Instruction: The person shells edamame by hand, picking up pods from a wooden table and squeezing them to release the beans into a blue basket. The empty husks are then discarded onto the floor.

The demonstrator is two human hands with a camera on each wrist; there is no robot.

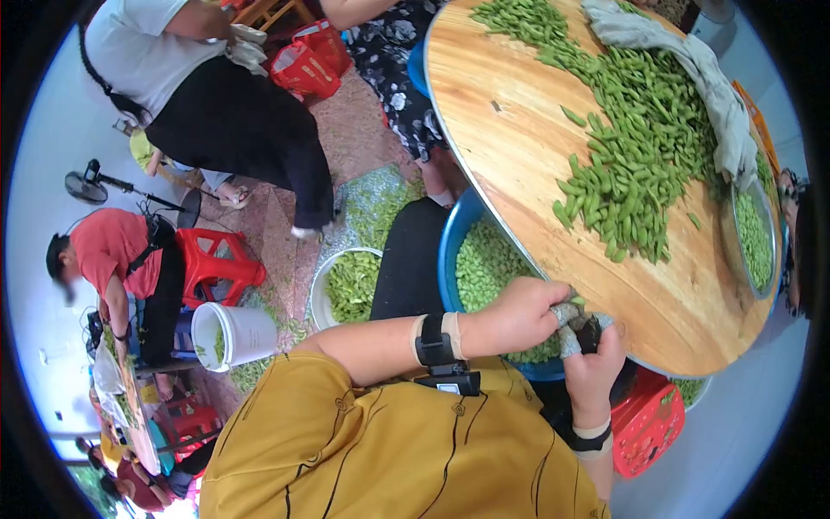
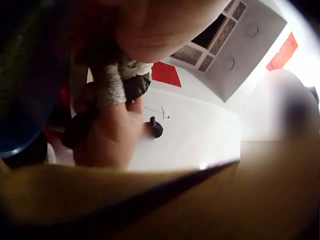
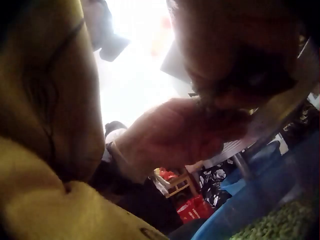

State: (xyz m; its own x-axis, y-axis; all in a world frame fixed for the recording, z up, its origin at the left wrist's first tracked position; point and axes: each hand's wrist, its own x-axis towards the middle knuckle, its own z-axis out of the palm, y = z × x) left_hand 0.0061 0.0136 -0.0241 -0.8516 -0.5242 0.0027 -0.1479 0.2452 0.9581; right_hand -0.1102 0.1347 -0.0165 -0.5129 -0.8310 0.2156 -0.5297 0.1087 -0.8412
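In the head view, my left hand (image 1: 517,313) and right hand (image 1: 596,372) meet at the near edge of a round wooden tabletop (image 1: 493,130). Grey-white wraps cover several fingertips, and a dark covering (image 1: 589,334) shows between the right thumb and finger. A bit of green soybean pod (image 1: 577,300) peeks out where the curled fingers pinch together; the rest of it is hidden. Below the hands stands a blue basin (image 1: 448,259) with shelled green beans (image 1: 486,264). The left wrist view shows the right hand (image 2: 112,135) under the left palm.
A heap of soybean pods (image 1: 635,156) spreads over the tabletop, beside a grey cloth (image 1: 683,52) and a metal bowl of beans (image 1: 752,238). On the floor are a white bucket (image 1: 251,333), a tub of pods (image 1: 353,285) and a red stool (image 1: 220,264). Other people work nearby.
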